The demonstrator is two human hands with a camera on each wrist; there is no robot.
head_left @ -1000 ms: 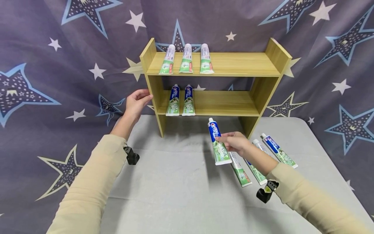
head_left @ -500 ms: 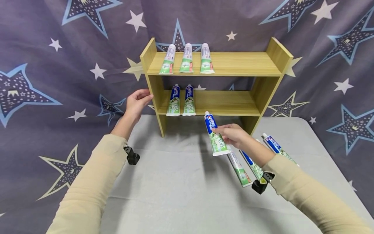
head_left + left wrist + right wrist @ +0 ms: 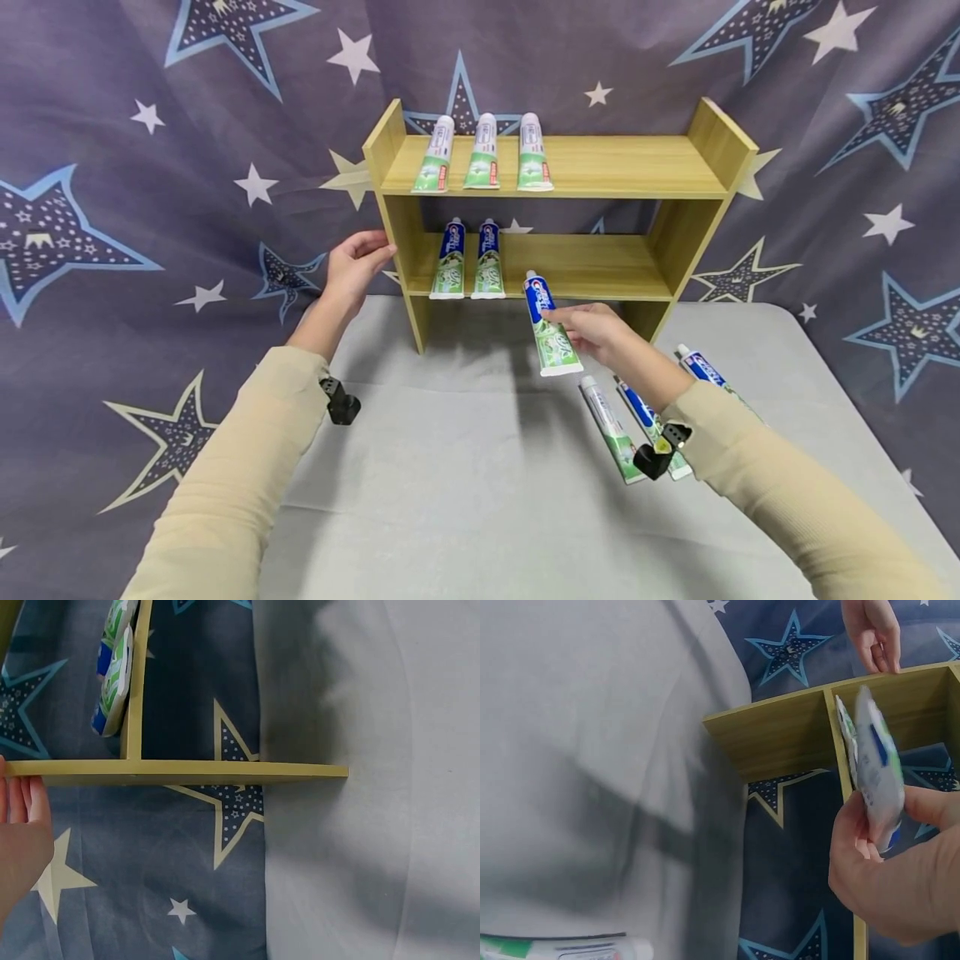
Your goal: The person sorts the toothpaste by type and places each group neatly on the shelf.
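My right hand [image 3: 592,327] pinches a blue and green toothpaste tube [image 3: 553,337] between thumb and fingers. The tube is held up in front of the wooden shelf's [image 3: 592,265] middle board, its white cap toward the shelf. In the right wrist view the tube [image 3: 877,769] appears nearly edge-on. My left hand [image 3: 352,271] touches the shelf's left side panel with its fingertips; in the left wrist view the fingers [image 3: 26,799] meet the panel's outer face. Two matching blue and green tubes [image 3: 488,260] lie side by side on the middle board, left of the held one.
Three white and green toothpaste tubes [image 3: 483,152] lie on the top board's left part. Right of the shelf's front, a white and green tube [image 3: 611,429] and blue and green tubes [image 3: 702,367] lie on the grey tablecloth [image 3: 450,500], partly behind my right forearm. A star-patterned curtain [image 3: 225,133] hangs behind.
My right hand has carried the toothpaste tube forward and slightly left, from over the table toward the middle board. My left hand has stayed at the side panel.
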